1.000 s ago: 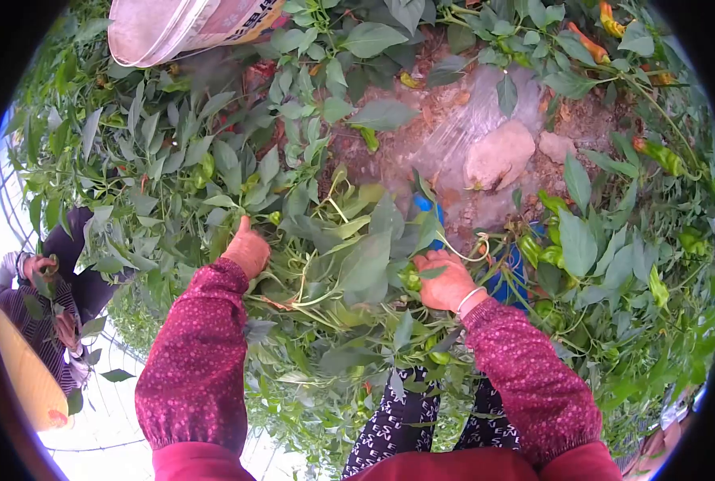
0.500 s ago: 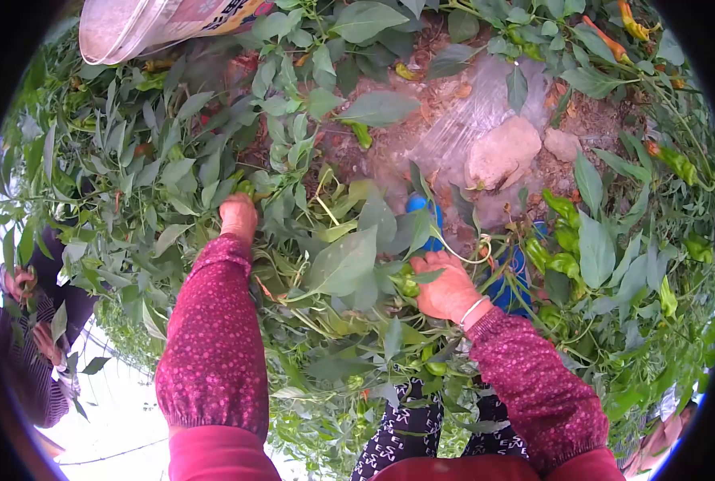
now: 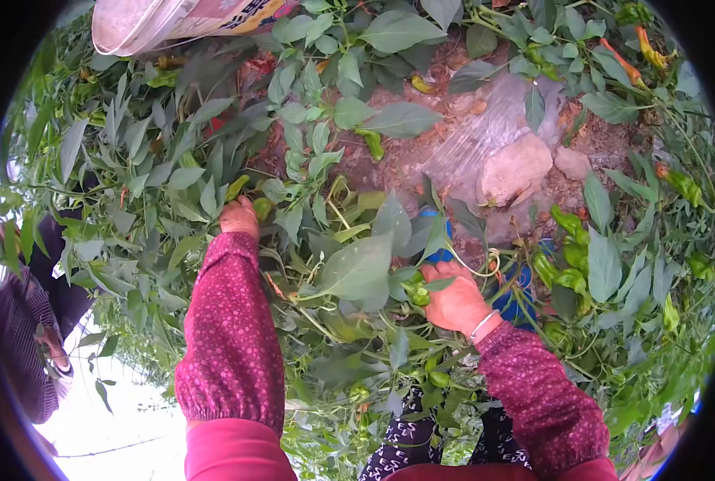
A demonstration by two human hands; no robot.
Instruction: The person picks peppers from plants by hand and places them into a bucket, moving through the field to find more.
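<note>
Among the leaves, left hand (image 3: 239,217) closes on a green pepper (image 3: 262,208) at three o'clock (snap cleanly at its stalk); right hand (image 3: 456,302) grips picked peppers (image 3: 414,290).

Both arms reach forward in maroon patterned sleeves. The left hand (image 3: 239,217) stretches far out toward eleven o'clock, fingers curled downward, knuckles up. The right hand (image 3: 456,302) sits closer in at about one o'clock, fingers closed leftward, a pale bangle at its wrist.

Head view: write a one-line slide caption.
Among pepper plants, the left hand reaches a green pepper while the right hand clasps green peppers.
</note>
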